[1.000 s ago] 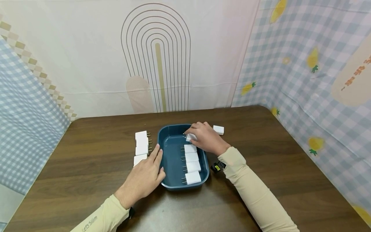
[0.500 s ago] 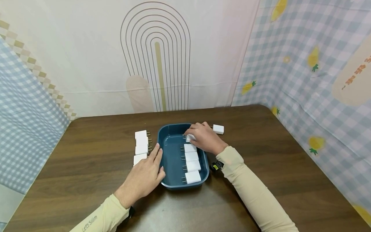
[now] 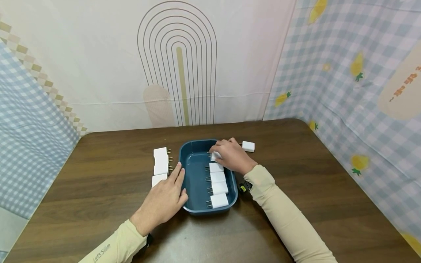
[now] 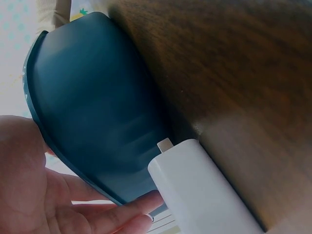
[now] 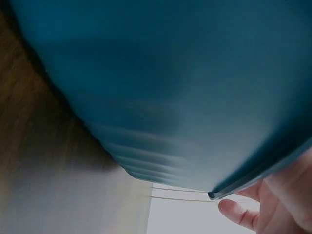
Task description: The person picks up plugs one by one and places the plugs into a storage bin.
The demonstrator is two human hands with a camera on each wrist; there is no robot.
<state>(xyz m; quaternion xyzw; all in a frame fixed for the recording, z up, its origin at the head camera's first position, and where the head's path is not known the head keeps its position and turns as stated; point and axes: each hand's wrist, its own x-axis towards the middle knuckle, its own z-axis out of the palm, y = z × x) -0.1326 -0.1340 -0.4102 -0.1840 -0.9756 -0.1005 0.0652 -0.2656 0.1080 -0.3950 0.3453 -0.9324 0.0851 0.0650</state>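
A dark blue plastic tray lies lengthwise on the table. Inside it, several white plug chargers form a column along the right side, prongs to the left. At the far right corner my right hand pinches another white plug charger, partly covered by the fingers. My left hand rests on the tray's left rim with its fingers fairly straight. In the left wrist view the left hand touches that rim, near a white charger. The right wrist view shows mostly the tray's outer wall.
Left of the tray stands a row of several white chargers, prongs towards it, partly hidden by the left hand. One more charger lies beyond the right hand. The brown wooden table meets hanging cloths at the back and sides.
Hardly anything moves. The right forearm and sleeve shift slightly, while the right hand stays on the charger in the tray and the left hand stays on the rim.
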